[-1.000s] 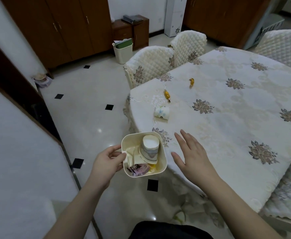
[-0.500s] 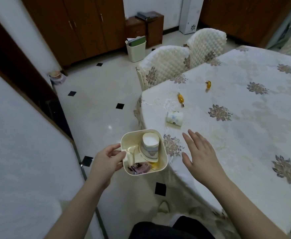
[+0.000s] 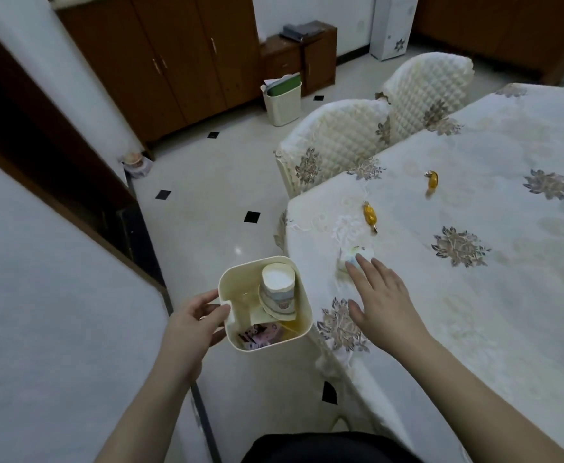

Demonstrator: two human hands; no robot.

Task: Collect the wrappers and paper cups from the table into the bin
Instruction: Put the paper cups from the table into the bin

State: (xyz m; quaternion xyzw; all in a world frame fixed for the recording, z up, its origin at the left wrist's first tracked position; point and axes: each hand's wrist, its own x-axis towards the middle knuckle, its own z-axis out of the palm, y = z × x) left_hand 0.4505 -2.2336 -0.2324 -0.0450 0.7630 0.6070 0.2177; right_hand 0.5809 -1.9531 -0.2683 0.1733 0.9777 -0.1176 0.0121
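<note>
Head view: one small cream bin (image 3: 302, 297) hangs off the table (image 3: 474, 295) near its corner, gripped at the rim by the left hand (image 3: 193, 324). Inside stand one upturned paper cup (image 3: 277, 289) and one pinkish wrapper (image 3: 260, 335). On the cloth lie one tipped paper cup (image 3: 354, 257) near the edge, touched by the right hand's (image 3: 382, 304) straight fingertips, and two yellow candy wrappers (image 3: 369, 214) (image 3: 432, 179) farther in, well apart. Two quilted chairs (image 3: 334, 142) (image 3: 431, 88) crowd the far edge; open floor (image 3: 207, 182) lies left.
</note>
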